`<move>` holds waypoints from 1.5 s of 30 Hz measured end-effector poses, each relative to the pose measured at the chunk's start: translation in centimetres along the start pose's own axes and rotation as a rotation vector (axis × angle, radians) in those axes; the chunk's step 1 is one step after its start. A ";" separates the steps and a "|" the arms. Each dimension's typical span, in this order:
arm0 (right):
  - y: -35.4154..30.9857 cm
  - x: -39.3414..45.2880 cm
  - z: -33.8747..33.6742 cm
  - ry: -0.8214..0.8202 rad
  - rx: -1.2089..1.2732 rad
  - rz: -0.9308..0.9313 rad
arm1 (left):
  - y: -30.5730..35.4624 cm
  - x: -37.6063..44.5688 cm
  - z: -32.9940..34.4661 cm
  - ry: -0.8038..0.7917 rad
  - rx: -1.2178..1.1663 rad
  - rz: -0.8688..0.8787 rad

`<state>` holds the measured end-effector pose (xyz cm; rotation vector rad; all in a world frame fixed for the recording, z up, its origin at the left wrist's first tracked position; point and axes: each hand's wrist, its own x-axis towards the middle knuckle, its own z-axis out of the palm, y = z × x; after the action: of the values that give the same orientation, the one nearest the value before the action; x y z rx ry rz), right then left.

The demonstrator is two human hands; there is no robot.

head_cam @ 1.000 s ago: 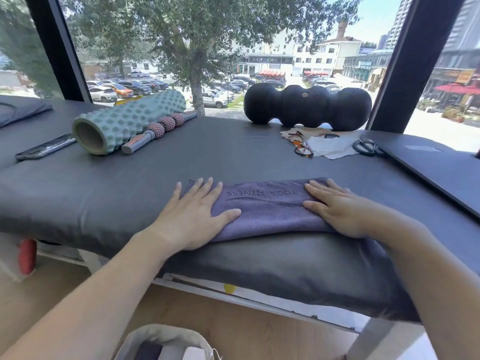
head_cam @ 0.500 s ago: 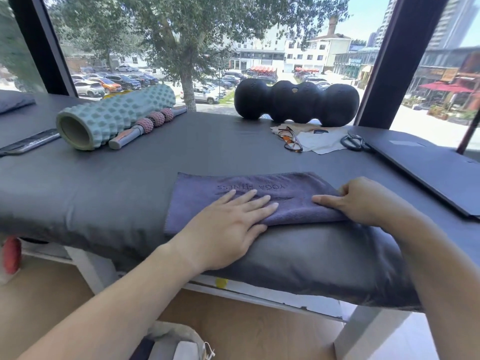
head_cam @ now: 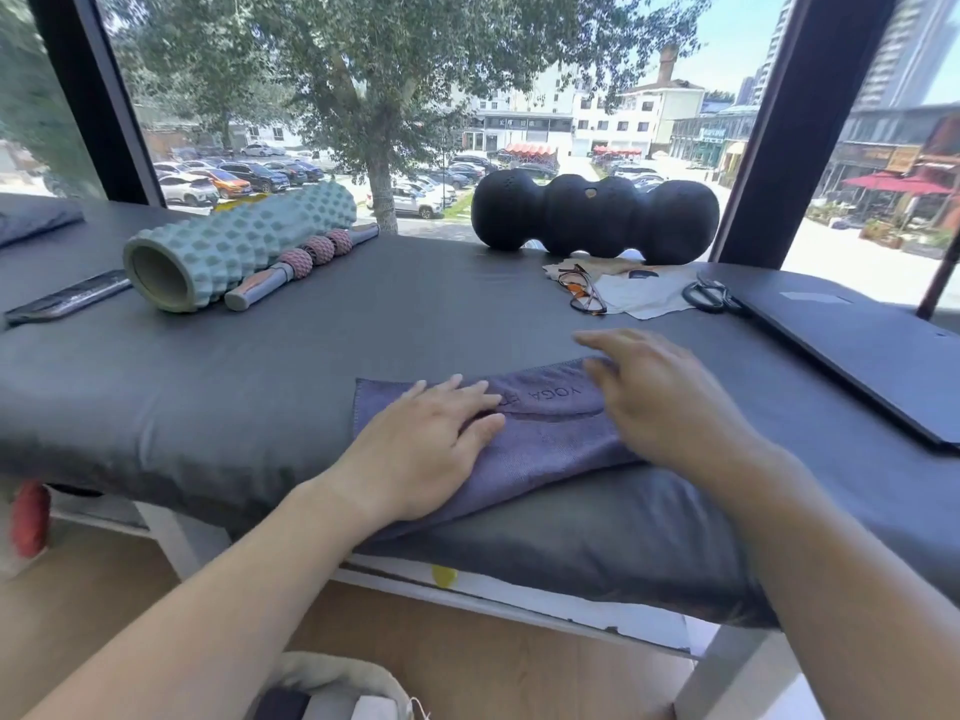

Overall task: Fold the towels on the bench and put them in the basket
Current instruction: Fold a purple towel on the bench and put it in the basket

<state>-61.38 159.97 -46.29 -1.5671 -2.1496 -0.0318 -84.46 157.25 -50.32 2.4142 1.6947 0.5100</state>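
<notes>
Purple towel on bench near edge, now half as long as a second ago; left hand flat, pressing towel; right hand blurred over fold, grasp unclear; basket below, next stop

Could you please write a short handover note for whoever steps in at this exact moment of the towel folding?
Left hand: flat, fingers straight, pressing on the left part of the purple towel.
Right hand: blurred, over the towel's right end; I cannot tell whether it pinches the cloth.
Towel: lies folded into a strip at the near edge of the bench, lettering up.
Basket: on the floor below, rim just visible at the bottom edge, with something already inside.
Done: the towel is partly folded.
Left: probably one more fold, then put it into the basket.
</notes>
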 end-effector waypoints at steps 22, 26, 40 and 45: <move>7.0 1.0 0.9 0.068 0.170 0.412 | -2.3 -0.4 -0.1 -0.087 0.222 -0.187; 6.8 2.2 1.4 -0.078 -0.176 0.504 | -2.3 -0.3 -0.2 -0.094 0.224 -0.188; -0.2 5.6 0.3 0.240 0.232 0.179 | 0.8 -1.1 -4.5 -0.097 0.259 -0.314; -5.1 5.8 1.2 0.245 0.424 -0.084 | -1.7 1.4 -3.8 0.093 -0.260 -0.343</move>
<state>-67.79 163.73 -43.79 -1.1652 -1.8780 0.1837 -86.87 158.87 -47.01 1.8982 1.8929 0.7437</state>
